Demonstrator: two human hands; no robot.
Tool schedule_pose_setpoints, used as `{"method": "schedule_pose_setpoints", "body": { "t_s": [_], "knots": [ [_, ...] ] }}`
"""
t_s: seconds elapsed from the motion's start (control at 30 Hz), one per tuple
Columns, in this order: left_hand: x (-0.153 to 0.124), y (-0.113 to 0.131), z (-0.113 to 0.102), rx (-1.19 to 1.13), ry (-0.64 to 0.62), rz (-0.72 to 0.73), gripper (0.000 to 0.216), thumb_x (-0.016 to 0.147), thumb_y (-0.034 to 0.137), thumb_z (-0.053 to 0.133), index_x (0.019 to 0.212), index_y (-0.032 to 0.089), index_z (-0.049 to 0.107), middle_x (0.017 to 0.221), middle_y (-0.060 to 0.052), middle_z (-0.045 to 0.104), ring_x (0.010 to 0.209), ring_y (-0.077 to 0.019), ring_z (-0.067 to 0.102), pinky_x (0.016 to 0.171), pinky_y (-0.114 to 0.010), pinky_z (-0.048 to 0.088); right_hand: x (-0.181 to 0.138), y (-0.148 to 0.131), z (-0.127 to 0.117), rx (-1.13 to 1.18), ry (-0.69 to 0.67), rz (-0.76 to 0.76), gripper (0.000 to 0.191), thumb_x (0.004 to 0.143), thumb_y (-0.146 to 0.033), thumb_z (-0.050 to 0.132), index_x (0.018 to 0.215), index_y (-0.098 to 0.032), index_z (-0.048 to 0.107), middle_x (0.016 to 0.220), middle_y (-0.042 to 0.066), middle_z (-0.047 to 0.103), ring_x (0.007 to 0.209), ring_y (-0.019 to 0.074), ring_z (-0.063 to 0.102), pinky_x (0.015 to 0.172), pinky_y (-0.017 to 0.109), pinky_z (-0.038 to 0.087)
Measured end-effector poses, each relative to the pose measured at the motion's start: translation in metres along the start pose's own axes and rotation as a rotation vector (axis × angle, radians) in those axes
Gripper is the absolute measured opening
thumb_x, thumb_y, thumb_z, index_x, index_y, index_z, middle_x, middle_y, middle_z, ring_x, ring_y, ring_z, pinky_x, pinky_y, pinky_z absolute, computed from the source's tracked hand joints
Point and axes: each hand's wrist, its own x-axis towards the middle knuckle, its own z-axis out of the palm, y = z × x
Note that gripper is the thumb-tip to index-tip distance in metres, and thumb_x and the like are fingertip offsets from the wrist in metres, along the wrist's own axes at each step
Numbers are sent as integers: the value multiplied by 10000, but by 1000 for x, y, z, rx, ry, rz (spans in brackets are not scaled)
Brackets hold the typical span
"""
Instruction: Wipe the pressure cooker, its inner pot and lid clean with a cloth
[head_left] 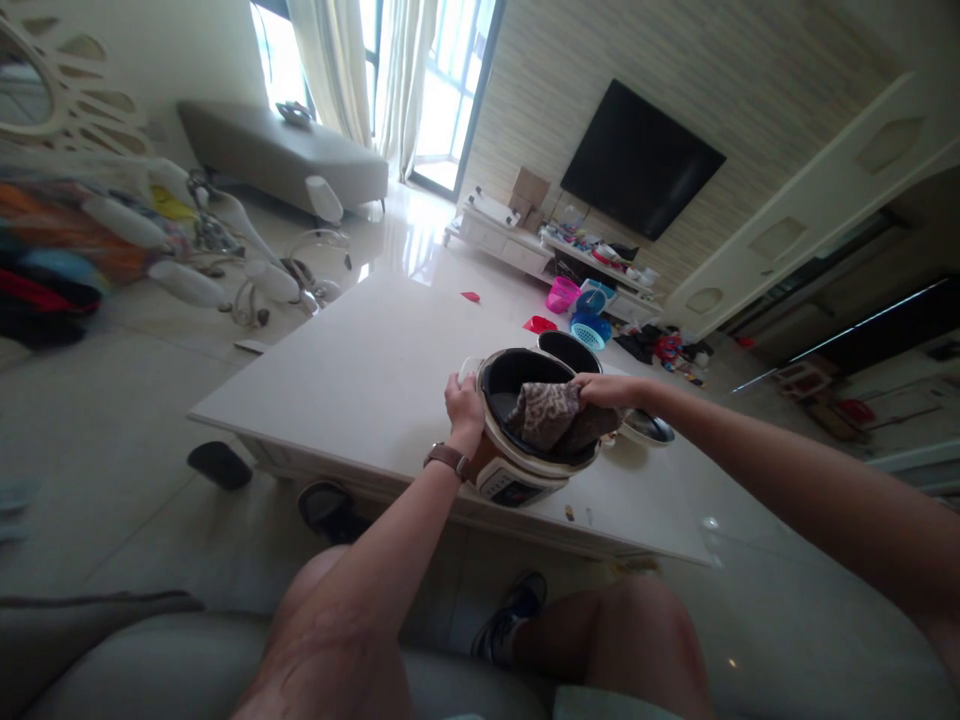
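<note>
An electric cooker (489, 450) with a brown body, pale rim and front control panel stands tilted in my view near the white table's front edge. Its top is uncovered, and the dark inside shows. My left hand (466, 412) grips its left side by the pale handle. In my right hand (598, 389), a brown patterned cloth (546, 414) is bunched and hangs into the cooker's mouth. The cloth hides part of the interior. Just behind the cooker is a black round pot (571, 350). A lid with a dark centre (649, 427) lies to the right.
The white table (360, 370) bears a red item (470, 297) farther back and small bits (569, 513) near its front edge. Beyond it are a pink basket (562, 294) and a blue basket (590, 330). A lamp with several white shades (187, 284) is at left.
</note>
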Motion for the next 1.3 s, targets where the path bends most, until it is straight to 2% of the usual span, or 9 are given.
{"method": "schedule_pose_setpoints", "body": {
  "t_s": [0.2,0.33,0.43,0.57,0.7,0.8,0.93,1.1,1.3],
  "knots": [
    [-1,2,-1,16,-7,-5,383,951,396,571,1257,173,631,1365,-164,675,1390,-295,563,1177,-383,402,-2,-11,-29,53,414,-71,151,631,-137,606,724,-157,723,679,18,703,673,199,637,666,273,523],
    [1,0,-1,14,9,-2,415,937,406,592,1282,180,627,1416,-163,650,1450,-298,513,1211,-392,373,5,-18,-5,-302,583,-214,338,744,-131,576,991,-162,805,962,79,793,959,281,702,901,317,531],
    [1,-2,-1,8,10,15,372,934,397,576,1233,187,645,1357,-151,675,1389,-294,559,1190,-391,397,20,-20,41,-551,405,-181,526,797,-149,604,1294,-232,754,1198,117,783,1086,316,721,998,359,517],
    [2,-3,-1,3,-23,67,272,936,375,541,1095,189,660,1182,-130,720,1213,-284,641,1104,-399,464,44,-24,87,-742,115,-192,599,823,-142,620,1412,-214,698,1286,178,755,1142,328,736,989,367,543],
    [2,-2,0,-3,10,43,274,927,383,567,1115,196,636,1289,-139,687,1255,-276,613,1140,-398,428,46,-28,85,-714,45,-206,535,837,-133,605,1345,-218,751,1296,165,757,1137,315,744,975,360,562],
    [1,-1,-1,3,-4,57,243,930,386,548,1057,199,639,1177,-121,708,1189,-274,632,1108,-405,451,38,-24,78,-667,-38,-181,548,827,-123,601,1338,-243,756,1296,125,765,1131,293,746,959,339,570],
    [1,-3,-1,3,-25,95,220,924,381,532,984,202,644,1032,-98,706,1070,-279,651,1046,-428,492,36,-11,83,-739,41,-158,649,850,-154,605,1481,-302,642,1377,141,721,1226,326,708,973,371,559],
    [2,-3,-1,-16,-22,82,228,929,372,546,1028,193,647,1101,-109,715,1128,-275,651,1073,-404,477,57,-5,84,-748,201,-71,694,914,-199,567,1595,-312,496,1459,166,661,1240,333,703,952,367,562],
    [4,-4,1,-31,6,50,247,924,350,573,1092,185,645,1189,-125,714,1176,-268,642,1072,-367,463,81,-27,85,-653,264,-61,587,936,-189,516,1511,-261,608,1478,126,658,1299,305,669,1060,348,516]
  ]
}}
